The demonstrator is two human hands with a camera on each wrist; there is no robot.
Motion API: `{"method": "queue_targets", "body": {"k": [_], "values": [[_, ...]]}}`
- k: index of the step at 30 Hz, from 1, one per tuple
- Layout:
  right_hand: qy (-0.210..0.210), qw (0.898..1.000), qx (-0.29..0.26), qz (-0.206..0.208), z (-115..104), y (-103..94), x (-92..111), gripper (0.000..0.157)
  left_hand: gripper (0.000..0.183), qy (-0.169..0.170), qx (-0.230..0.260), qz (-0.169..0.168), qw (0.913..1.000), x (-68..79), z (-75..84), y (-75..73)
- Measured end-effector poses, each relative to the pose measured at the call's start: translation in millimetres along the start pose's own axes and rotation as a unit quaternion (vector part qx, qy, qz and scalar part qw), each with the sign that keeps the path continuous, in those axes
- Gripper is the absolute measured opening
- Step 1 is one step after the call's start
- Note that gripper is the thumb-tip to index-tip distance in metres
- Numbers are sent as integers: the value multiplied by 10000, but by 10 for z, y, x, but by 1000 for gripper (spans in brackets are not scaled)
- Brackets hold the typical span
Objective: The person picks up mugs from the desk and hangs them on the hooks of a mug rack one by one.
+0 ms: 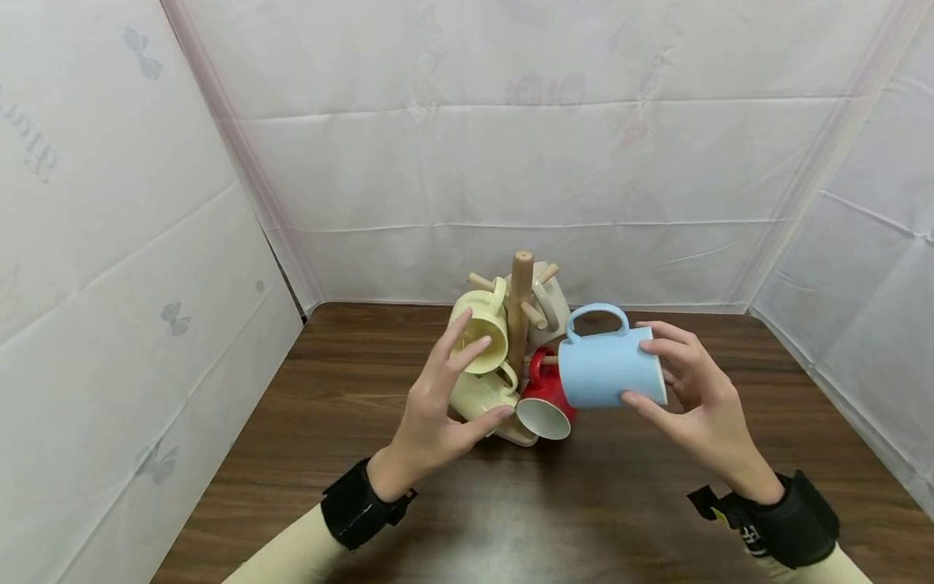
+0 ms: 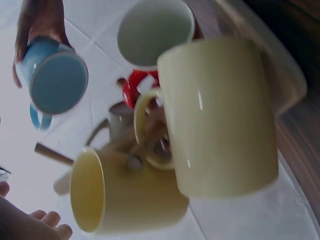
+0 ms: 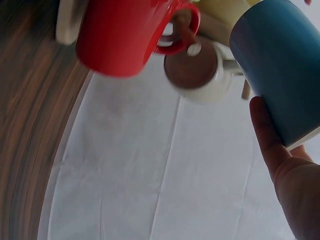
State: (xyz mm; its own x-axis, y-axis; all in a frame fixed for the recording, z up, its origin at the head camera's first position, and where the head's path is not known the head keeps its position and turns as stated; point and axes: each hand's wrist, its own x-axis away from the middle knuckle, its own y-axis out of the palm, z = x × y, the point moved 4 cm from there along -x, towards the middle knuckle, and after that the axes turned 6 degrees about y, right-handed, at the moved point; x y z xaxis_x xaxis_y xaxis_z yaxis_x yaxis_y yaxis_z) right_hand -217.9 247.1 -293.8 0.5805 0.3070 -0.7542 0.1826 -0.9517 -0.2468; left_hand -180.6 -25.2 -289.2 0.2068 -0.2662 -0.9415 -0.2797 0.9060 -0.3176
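Observation:
In the head view my right hand [image 1: 704, 397] grips a light blue mug [image 1: 611, 369] by its base end, thumb below and fingers above. The mug lies sideways, handle up and mouth toward the left. A wooden mug tree [image 1: 521, 300] stands just left of it, bearing a red mug [image 1: 547, 401], an upper yellow mug [image 1: 483, 328], a lower pale yellow mug [image 1: 477, 395] and a grey-white mug [image 1: 553, 304] behind. My left hand [image 1: 438, 414] spreads its fingers in front of the yellow mugs, holding nothing. In the left wrist view the blue mug's mouth [image 2: 59, 84] shows.
The mug tree stands on a dark wood-grain table [image 1: 365, 389]. White sheeting [image 1: 547, 178] walls off the back and both sides. A bare peg tip [image 1: 534, 315] juts forward from the post. Black bands [image 1: 361, 503] circle both wrists.

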Motion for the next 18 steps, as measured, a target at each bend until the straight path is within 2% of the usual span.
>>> {"method": "queue_targets", "body": {"k": [6, 15, 18], "values": [[-153, 9980, -571, -210, -23, 143, 18, 61, 70, 111, 140, -333, 9993, -9, 68, 163], [-180, 9964, -735, -370, -68, 347, 22, 61, 76, 229, 149, -700, 9972, 31, 116, 293], [-215, 9956, -810, -418, -63, 386, 25, 62, 78, 119, 200, -765, 9968, 130, 60, 347]]}}
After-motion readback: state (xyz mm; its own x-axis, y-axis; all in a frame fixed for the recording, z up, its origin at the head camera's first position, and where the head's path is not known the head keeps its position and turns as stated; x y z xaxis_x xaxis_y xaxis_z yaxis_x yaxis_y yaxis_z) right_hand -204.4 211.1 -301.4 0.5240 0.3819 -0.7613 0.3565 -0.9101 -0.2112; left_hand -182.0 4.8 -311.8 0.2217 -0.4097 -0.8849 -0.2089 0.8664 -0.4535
